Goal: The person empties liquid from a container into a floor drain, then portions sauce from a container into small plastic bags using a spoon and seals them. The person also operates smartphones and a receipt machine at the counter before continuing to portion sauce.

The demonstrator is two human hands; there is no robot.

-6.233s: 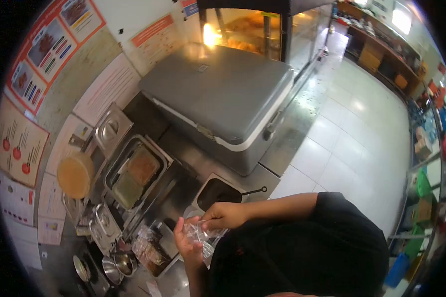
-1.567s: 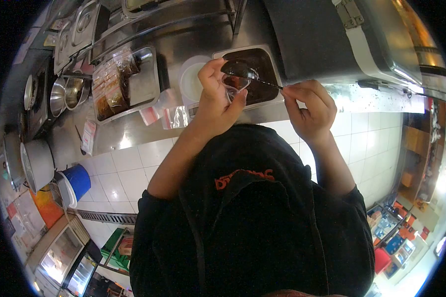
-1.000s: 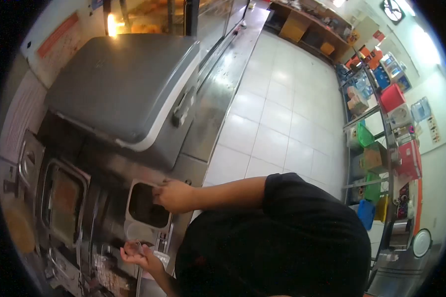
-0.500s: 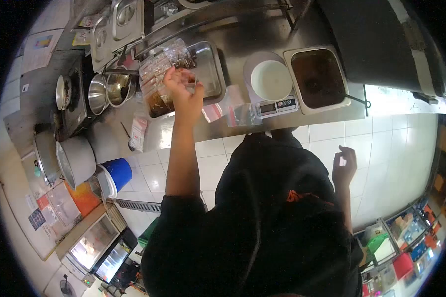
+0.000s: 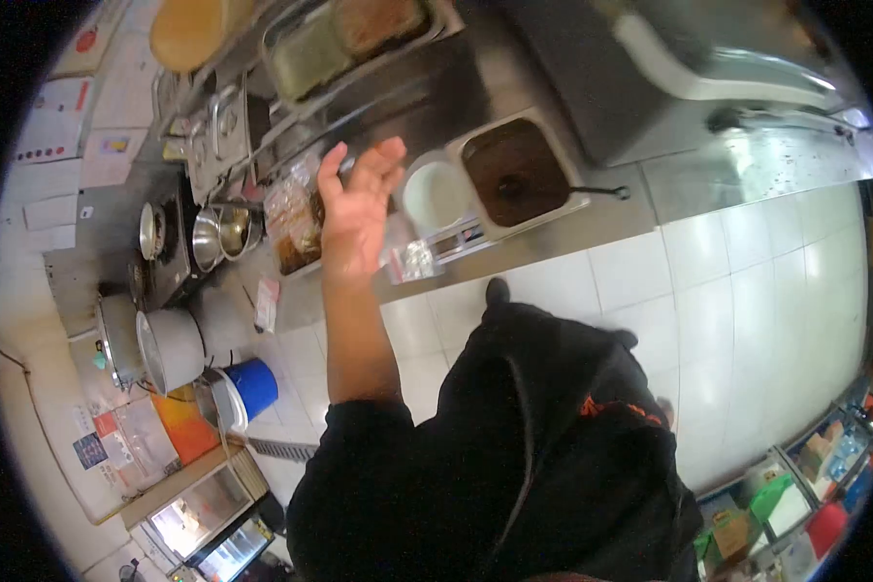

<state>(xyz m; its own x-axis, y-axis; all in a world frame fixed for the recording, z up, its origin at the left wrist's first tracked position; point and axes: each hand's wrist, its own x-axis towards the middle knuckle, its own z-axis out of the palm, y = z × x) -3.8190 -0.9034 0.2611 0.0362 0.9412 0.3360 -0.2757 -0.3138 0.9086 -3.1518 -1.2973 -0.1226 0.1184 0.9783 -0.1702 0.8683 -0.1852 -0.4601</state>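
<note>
My left hand (image 5: 357,218) is raised over the counter's front edge, palm up and fingers apart and slightly curled, with nothing in it. Beside it on the left lie clear plastic bags of brown food (image 5: 296,221) in a metal tray, partly covered by the hand. To its right stands a white round tub (image 5: 436,197) on a kitchen scale (image 5: 470,233). A small clear zip bag (image 5: 415,262) lies at the counter edge. Only a sliver of my right hand (image 5: 665,411) shows beside my dark clothing; its fingers are hidden.
A steel pan of dark brown sauce (image 5: 514,175) has a ladle handle (image 5: 601,191) sticking out to the right. Food containers (image 5: 344,44) sit on the shelf above. Pots (image 5: 170,349), metal bowls (image 5: 207,239) and a blue bucket (image 5: 252,388) are at the left.
My left hand has lifted off the food bags and turned palm up with its fingers apart. My right hand has dropped back beside my body. My view has swung to the right.
</note>
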